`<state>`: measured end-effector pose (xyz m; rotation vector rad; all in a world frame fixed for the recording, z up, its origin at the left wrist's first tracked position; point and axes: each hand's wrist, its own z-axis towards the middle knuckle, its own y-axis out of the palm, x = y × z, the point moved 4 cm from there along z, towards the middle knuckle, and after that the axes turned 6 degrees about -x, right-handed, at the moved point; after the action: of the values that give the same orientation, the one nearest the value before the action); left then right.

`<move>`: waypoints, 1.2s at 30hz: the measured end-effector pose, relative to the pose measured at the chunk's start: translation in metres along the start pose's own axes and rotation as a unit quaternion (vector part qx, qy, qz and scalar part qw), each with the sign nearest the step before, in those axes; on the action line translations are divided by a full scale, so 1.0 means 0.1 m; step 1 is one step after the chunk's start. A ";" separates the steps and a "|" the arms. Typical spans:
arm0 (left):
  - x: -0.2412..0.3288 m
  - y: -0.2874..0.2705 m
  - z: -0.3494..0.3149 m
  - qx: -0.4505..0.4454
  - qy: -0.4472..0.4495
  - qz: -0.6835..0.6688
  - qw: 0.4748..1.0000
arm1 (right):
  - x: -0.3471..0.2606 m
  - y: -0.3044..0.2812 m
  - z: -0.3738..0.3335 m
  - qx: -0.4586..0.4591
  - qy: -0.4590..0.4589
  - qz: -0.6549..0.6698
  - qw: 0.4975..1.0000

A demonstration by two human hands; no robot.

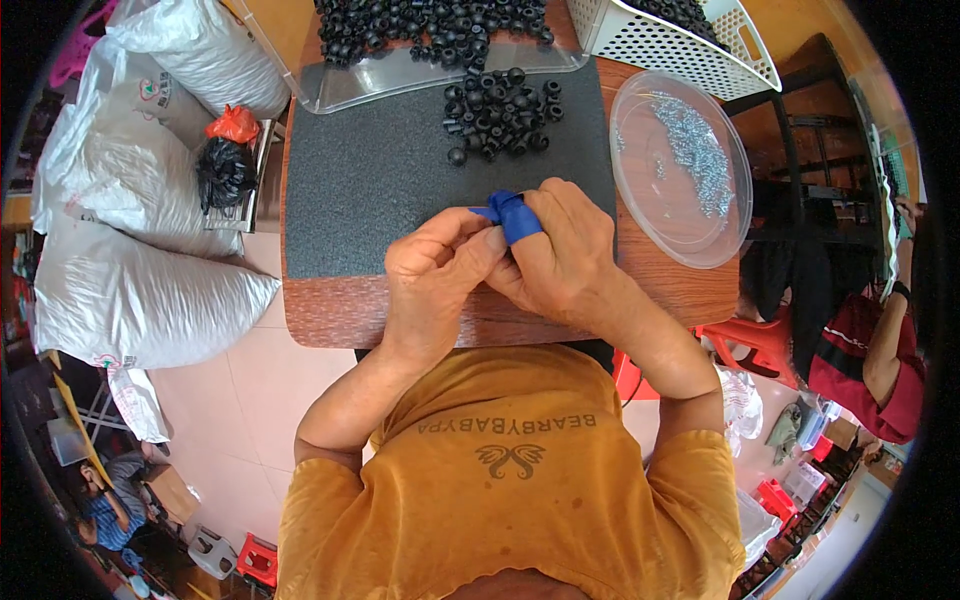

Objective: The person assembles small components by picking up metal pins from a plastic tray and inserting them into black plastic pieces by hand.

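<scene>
My left hand (437,262) and my right hand (567,246) meet over the near part of a dark grey mat (360,180). Both have their fingers pinched together, and whatever lies between the fingertips is hidden. Blue tape (519,222) wraps a finger of my right hand, and more blue shows at my left fingertips. Just beyond the hands, a loose pile of small black rounded plastic parts (500,112) rests on the mat. To the right, a round transparent lid (640,235) holds many tiny silvery-blue pieces (695,150), too small to name.
A transparent tray (400,88) of similar black parts stands at the table's far edge, beside a white perforated basket (670,50). Stuffed white sacks (140,290) fill the left side. A red stool (755,345) and a person in dark red (865,360) are at the right.
</scene>
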<state>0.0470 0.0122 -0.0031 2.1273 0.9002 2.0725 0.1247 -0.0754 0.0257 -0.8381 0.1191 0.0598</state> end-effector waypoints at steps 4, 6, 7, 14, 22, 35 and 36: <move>-0.03 -0.01 0.01 0.026 0.016 -0.023 0.999 | -0.01 0.03 -0.03 0.016 0.013 -0.004 1.000; -0.06 -0.03 0.02 0.031 0.021 -0.020 0.999 | -0.03 0.03 -0.05 0.018 0.019 -0.005 1.000; -0.07 -0.04 0.02 0.030 0.021 -0.018 0.999 | -0.03 0.04 -0.05 0.011 0.025 0.001 1.000; -0.14 -0.16 0.05 0.020 -0.031 -0.011 0.999 | 0.03 -0.03 -0.04 -0.113 0.148 0.155 0.970; -0.08 -0.18 0.06 -0.028 -0.084 0.005 0.996 | 0.03 -0.11 -0.02 -0.097 0.120 0.202 0.967; -0.12 -0.18 0.00 -0.057 -0.075 0.031 0.995 | -0.06 -0.07 -0.18 -0.007 0.115 0.172 0.978; -0.11 -0.18 -0.01 -0.057 -0.076 0.031 0.995 | -0.06 -0.07 -0.18 -0.007 0.116 0.173 0.978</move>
<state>0.0403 0.0217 -0.0206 2.2426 0.6888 1.9066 0.1180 -0.0939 0.0197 -0.8293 0.4849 0.2900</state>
